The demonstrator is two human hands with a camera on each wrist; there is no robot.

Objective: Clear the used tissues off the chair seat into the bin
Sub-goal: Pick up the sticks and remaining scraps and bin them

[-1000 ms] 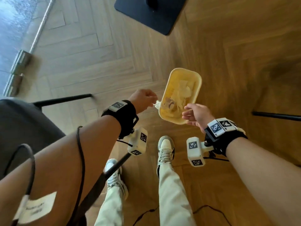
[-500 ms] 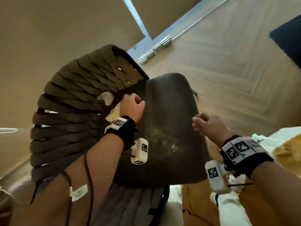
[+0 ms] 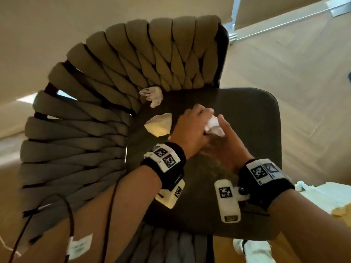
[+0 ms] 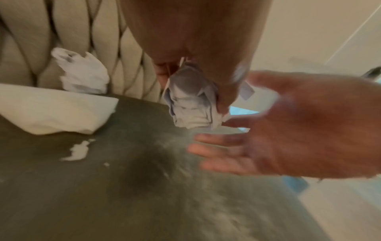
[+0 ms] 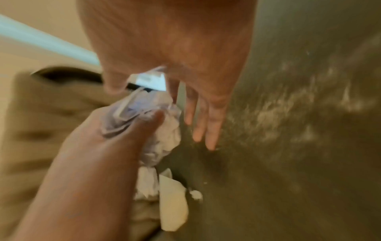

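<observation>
On the dark chair seat [image 3: 247, 114], my left hand [image 3: 193, 122] grips a crumpled white tissue [image 3: 213, 127] just above the middle of the seat. My right hand [image 3: 226, 137] is beside it with straight fingers [image 5: 202, 127], holding nothing. The left wrist view shows the held tissue [image 4: 191, 104] under my fingers, with the open right palm [image 4: 299, 127] facing it. Another crumpled tissue [image 3: 152, 97] leans against the woven backrest. A flatter cream tissue [image 3: 159, 125] lies on the seat near my left wrist. A small white scrap [image 4: 78, 150] lies in front of it.
The woven padded backrest [image 3: 114, 76] curves around the seat's back and left. Part of the yellow bin [image 3: 341, 211], with white tissues [image 3: 322, 194] in it, shows on the floor at the lower right. Wooden floor lies to the right of the chair.
One second ago both hands were at the bin. My left hand then reached the seat's back and has now lifted a crumpled tissue; my right hand came in from the seat's right edge.
</observation>
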